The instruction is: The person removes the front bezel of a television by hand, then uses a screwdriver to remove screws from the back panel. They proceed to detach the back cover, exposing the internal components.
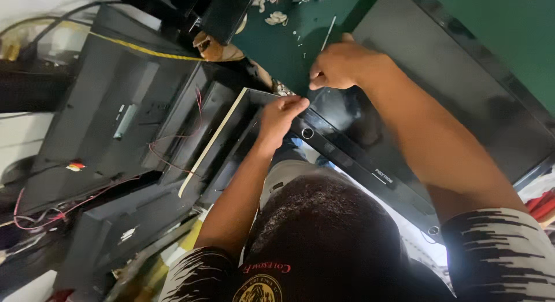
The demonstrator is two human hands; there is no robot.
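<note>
Neither of my own hands shows in the head view. A person sits just in front of me, seen from behind and above: dark hair point(324, 232) and a black-and-white patterned shirt point(497, 256). That person's left hand point(280, 114) pinches the edge of a black flat-screen set's bezel point(352, 157). Their right hand point(338, 65) is closed in a pinch just above it, at the panel's corner. What the fingers hold is too small to tell. The dark screen panel point(457, 88) lies tilted across a green surface point(277, 47).
Black plastic back covers point(115, 117) are stacked at the left, with red wires point(173, 146) and a yellow cable point(144, 47) over them. A thin metal rod point(328, 33) and small scraps lie on the green surface at the top.
</note>
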